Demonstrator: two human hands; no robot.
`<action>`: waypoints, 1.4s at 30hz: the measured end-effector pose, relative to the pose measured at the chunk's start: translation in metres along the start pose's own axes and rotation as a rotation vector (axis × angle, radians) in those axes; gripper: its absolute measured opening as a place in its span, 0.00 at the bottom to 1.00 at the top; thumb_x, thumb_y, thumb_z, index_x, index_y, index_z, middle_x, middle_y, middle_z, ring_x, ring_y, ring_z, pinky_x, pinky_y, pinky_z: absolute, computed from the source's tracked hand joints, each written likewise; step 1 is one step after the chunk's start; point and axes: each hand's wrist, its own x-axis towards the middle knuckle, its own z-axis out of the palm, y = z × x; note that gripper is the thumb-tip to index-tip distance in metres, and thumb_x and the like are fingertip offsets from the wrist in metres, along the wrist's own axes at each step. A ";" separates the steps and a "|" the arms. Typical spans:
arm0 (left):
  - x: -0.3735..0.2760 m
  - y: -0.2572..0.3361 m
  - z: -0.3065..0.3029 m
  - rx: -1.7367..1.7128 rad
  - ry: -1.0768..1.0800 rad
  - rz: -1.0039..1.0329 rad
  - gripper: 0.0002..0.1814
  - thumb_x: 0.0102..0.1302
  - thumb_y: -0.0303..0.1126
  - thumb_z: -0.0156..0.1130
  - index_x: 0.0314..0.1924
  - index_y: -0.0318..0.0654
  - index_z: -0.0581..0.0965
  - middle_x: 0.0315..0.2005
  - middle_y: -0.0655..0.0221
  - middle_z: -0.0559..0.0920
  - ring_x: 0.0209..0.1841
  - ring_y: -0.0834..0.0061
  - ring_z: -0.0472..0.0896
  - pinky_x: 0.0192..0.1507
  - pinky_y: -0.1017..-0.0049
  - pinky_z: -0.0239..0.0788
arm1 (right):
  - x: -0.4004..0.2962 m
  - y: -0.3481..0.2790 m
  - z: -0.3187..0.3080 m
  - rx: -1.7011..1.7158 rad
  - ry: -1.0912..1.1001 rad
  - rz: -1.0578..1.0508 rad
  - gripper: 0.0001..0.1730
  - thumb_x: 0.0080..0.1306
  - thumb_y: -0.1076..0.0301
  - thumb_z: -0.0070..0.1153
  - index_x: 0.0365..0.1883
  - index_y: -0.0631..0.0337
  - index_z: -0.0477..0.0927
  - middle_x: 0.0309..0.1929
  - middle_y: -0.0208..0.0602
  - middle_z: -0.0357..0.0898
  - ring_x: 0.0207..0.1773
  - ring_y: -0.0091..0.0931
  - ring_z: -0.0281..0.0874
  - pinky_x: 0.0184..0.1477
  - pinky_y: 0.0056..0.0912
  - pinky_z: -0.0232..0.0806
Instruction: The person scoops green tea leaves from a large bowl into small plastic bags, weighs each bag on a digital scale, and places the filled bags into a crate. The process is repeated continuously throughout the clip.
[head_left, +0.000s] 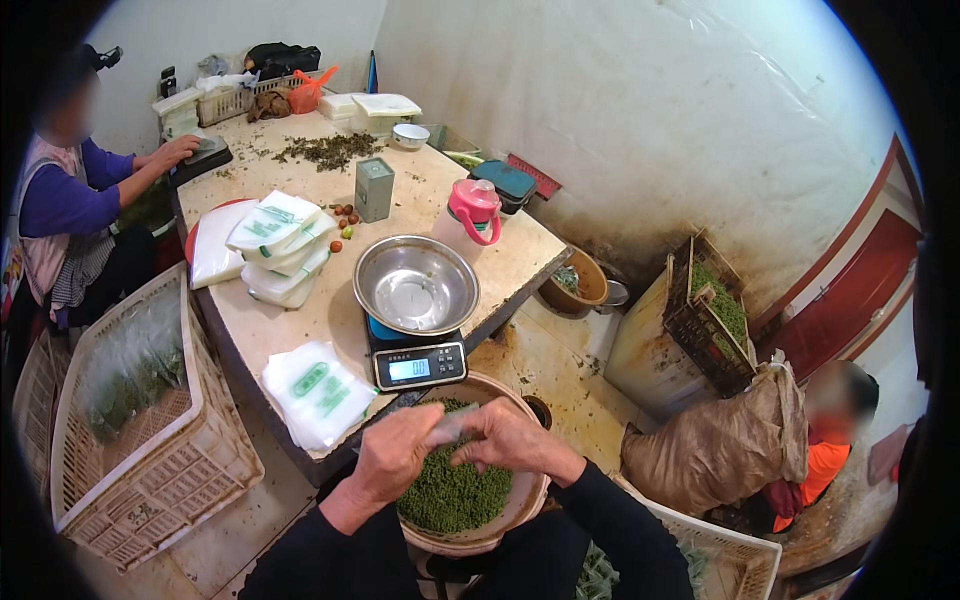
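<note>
My left hand (394, 454) grips a small translucent plastic bag (452, 426). At the bag's other end, my right hand (514, 439) pinches it, thumb and fingers curled. Both hands are above a round basin (531, 510) of small green berries (454, 499), which look like green peppercorns. Beyond them, a steel bowl (416, 296) rests on a digital scale (420, 365) with a lit display. The bowl holds no berries. Left of the scale lies a small pile of printed plastic bags (319, 394) at the table's edge.
On the table (300, 172) are more bag stacks (281, 240), a metal tin (374, 187) and a pink-lidded bottle (472, 214). A crate (165, 450) with filled bags stands left. One person (75, 195) works at far left; another (825, 450) is behind a sack (720, 442).
</note>
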 end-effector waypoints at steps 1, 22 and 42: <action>-0.005 0.001 0.000 -0.021 0.000 0.019 0.11 0.55 0.27 0.63 0.39 0.31 0.76 0.32 0.59 0.81 0.32 0.60 0.81 0.33 0.69 0.74 | 0.000 -0.004 0.001 0.110 -0.104 0.131 0.13 0.56 0.77 0.59 0.41 0.60 0.80 0.23 0.28 0.76 0.20 0.16 0.72 0.25 0.21 0.67; -0.050 0.049 0.093 -0.452 -0.485 -0.264 0.12 0.68 0.30 0.50 0.42 0.28 0.76 0.34 0.60 0.81 0.35 0.72 0.79 0.40 0.75 0.69 | -0.143 0.072 0.061 0.267 0.524 -0.186 0.16 0.48 0.81 0.58 0.38 0.67 0.76 0.22 0.46 0.73 0.24 0.33 0.72 0.26 0.34 0.61; -0.039 0.142 0.261 -0.503 -1.062 -0.250 0.25 0.55 0.19 0.60 0.55 0.31 0.68 0.43 0.55 0.77 0.46 0.62 0.76 0.51 0.70 0.66 | -0.674 0.160 0.067 -0.944 1.575 1.726 0.09 0.54 0.70 0.53 0.23 0.68 0.79 0.24 0.55 0.76 0.27 0.46 0.75 0.31 0.46 0.68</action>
